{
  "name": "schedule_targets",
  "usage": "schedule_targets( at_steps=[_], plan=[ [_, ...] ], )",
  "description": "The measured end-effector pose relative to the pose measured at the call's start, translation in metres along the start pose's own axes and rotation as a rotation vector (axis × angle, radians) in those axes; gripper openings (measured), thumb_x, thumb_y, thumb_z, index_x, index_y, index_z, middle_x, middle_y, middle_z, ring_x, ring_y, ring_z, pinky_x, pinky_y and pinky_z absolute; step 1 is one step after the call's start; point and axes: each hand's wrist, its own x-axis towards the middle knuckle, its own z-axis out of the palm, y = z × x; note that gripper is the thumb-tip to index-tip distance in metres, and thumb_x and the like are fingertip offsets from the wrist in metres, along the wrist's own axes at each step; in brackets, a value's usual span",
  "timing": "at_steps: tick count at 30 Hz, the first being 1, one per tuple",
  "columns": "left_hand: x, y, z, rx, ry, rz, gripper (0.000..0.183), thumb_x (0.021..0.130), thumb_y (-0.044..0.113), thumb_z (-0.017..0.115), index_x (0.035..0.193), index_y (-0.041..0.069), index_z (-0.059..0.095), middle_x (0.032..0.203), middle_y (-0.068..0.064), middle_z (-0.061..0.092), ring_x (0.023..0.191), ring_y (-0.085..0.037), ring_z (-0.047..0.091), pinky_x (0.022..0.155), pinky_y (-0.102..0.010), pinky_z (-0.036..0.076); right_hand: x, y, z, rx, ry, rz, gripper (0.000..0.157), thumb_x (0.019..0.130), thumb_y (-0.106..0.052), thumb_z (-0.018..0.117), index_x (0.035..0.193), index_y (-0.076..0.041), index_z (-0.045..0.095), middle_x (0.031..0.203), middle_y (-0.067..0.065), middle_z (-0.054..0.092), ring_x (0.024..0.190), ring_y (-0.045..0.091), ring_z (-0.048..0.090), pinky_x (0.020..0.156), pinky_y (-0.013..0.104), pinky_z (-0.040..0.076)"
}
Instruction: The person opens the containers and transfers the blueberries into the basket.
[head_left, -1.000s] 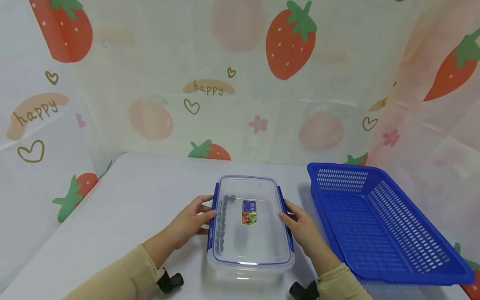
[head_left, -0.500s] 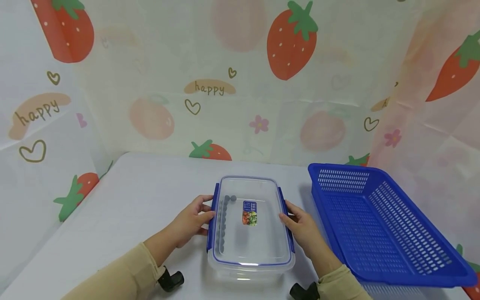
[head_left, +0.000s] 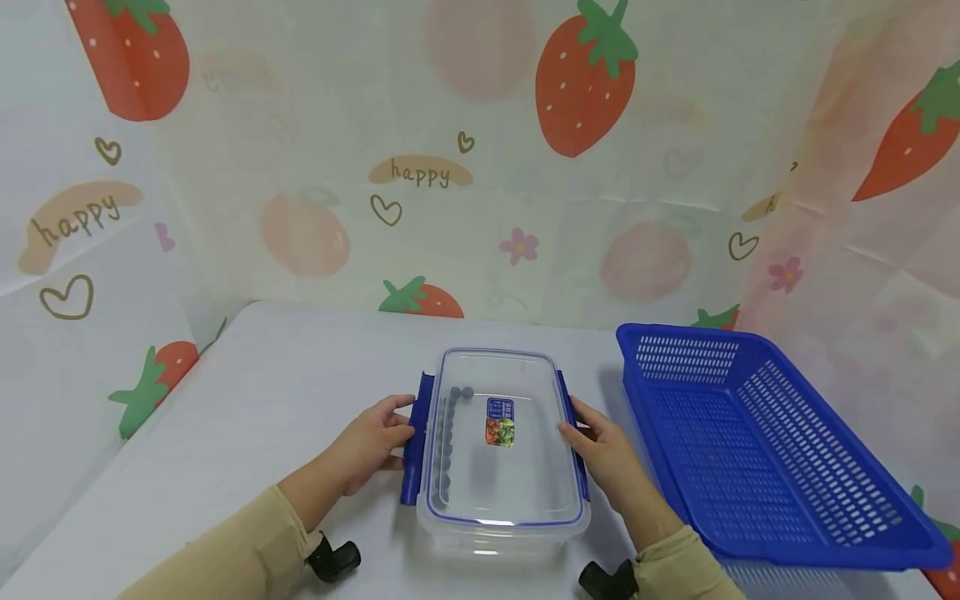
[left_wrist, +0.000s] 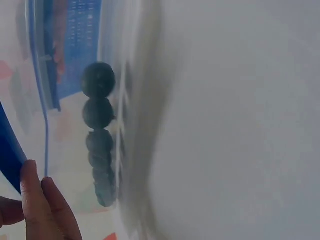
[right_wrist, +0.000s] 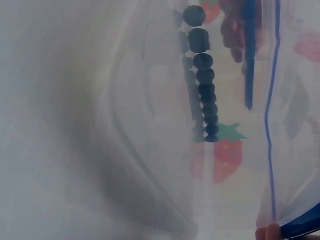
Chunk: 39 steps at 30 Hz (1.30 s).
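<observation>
A clear plastic food container (head_left: 502, 546) with a transparent lid (head_left: 517, 492) and blue side latches stands on the table between the hands. My left hand (head_left: 363, 446) pinches the left latch (head_left: 416, 450), which is swung outward from the rim. At the right side, my right hand (head_left: 607, 454) grips the container, its thumb on the lid's edge by the right latch (head_left: 562, 390). Small dark balls (left_wrist: 98, 80) line the inside of the left wall, seen through the plastic. A label (head_left: 499, 422) with a vegetable picture is on the lid.
A large blue slotted basket (head_left: 780, 417) stands to the right, close to the right forearm. The white table (head_left: 300, 358) meets a strawberry-print cloth backdrop (head_left: 450, 233) at the back and sides. Black wrist mounts (head_left: 333, 560) sit at the cuffs.
The left latch has swung out from the lid's edge, and my left hand has moved slightly left with it. My right hand stays in place on the container.
</observation>
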Motion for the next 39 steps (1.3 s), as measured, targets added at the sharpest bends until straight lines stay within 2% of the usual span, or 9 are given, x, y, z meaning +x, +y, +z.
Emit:
schedule_targets(
  at_steps=[3, 10, 14, 18, 25, 31, 39],
  plan=[
    [0.001, -0.002, -0.001, 0.026, 0.017, -0.017, 0.049, 0.09, 0.003, 0.05, 0.137, 0.011, 0.036, 0.106, -0.014, 0.057, 0.091, -0.022, 0.061, 0.067, -0.036, 0.055, 0.001, 0.002, 0.0, -0.002, 0.006, 0.005, 0.056, 0.09, -0.016, 0.058, 0.14, -0.004, 0.035, 0.134, 0.021, 0.044, 0.113, 0.033, 0.051, 0.088, 0.045, 0.047],
    [0.003, -0.003, -0.001, 0.043, -0.005, -0.039, 0.042, 0.091, 0.005, 0.051, 0.132, 0.012, 0.044, 0.105, -0.013, 0.056, 0.091, -0.021, 0.061, 0.072, -0.038, 0.055, 0.003, 0.003, 0.0, -0.015, 0.018, 0.0, 0.056, 0.089, -0.016, 0.059, 0.139, -0.003, 0.036, 0.132, 0.022, 0.046, 0.111, 0.033, 0.053, 0.086, 0.045, 0.049],
    [0.002, 0.004, -0.001, 0.083, -0.008, -0.034, 0.037, 0.091, 0.008, 0.051, 0.127, 0.009, 0.049, 0.108, -0.011, 0.057, 0.092, -0.021, 0.061, 0.077, -0.039, 0.054, 0.003, 0.004, 0.0, -0.012, 0.017, 0.003, 0.056, 0.089, -0.016, 0.059, 0.139, -0.004, 0.037, 0.131, 0.022, 0.047, 0.11, 0.032, 0.053, 0.085, 0.044, 0.049],
    [-0.002, 0.015, 0.0, 0.107, 0.019, -0.024, 0.036, 0.09, 0.01, 0.052, 0.126, 0.009, 0.051, 0.111, -0.009, 0.058, 0.096, -0.022, 0.059, 0.078, -0.037, 0.053, 0.004, 0.005, 0.0, -0.001, 0.012, 0.015, 0.055, 0.089, -0.014, 0.059, 0.139, -0.005, 0.037, 0.132, 0.02, 0.047, 0.11, 0.031, 0.053, 0.085, 0.044, 0.049],
    [-0.006, 0.025, 0.006, 0.094, -0.007, -0.01, 0.043, 0.09, 0.017, 0.057, 0.131, 0.011, 0.046, 0.111, -0.011, 0.056, 0.095, -0.022, 0.059, 0.081, -0.037, 0.052, 0.004, 0.005, 0.0, -0.002, 0.014, 0.01, 0.056, 0.089, -0.016, 0.059, 0.139, -0.005, 0.037, 0.132, 0.02, 0.046, 0.11, 0.031, 0.053, 0.086, 0.044, 0.049],
    [-0.006, 0.019, 0.013, 0.144, 0.012, 0.025, 0.066, 0.076, 0.026, 0.074, 0.134, 0.014, 0.044, 0.105, -0.009, 0.054, 0.085, -0.019, 0.06, 0.077, -0.037, 0.054, 0.003, 0.003, 0.001, 0.01, 0.003, -0.004, 0.055, 0.089, -0.013, 0.059, 0.139, -0.003, 0.037, 0.133, 0.021, 0.046, 0.11, 0.031, 0.053, 0.085, 0.043, 0.05],
    [-0.006, 0.018, 0.018, 0.143, 0.033, 0.024, 0.071, 0.076, 0.024, 0.074, 0.137, 0.016, 0.04, 0.104, -0.01, 0.052, 0.084, -0.02, 0.059, 0.075, -0.037, 0.054, 0.004, 0.001, -0.001, -0.024, 0.0, -0.018, 0.054, 0.089, -0.013, 0.058, 0.138, -0.001, 0.037, 0.132, 0.021, 0.046, 0.109, 0.031, 0.054, 0.086, 0.042, 0.049]
  ],
)
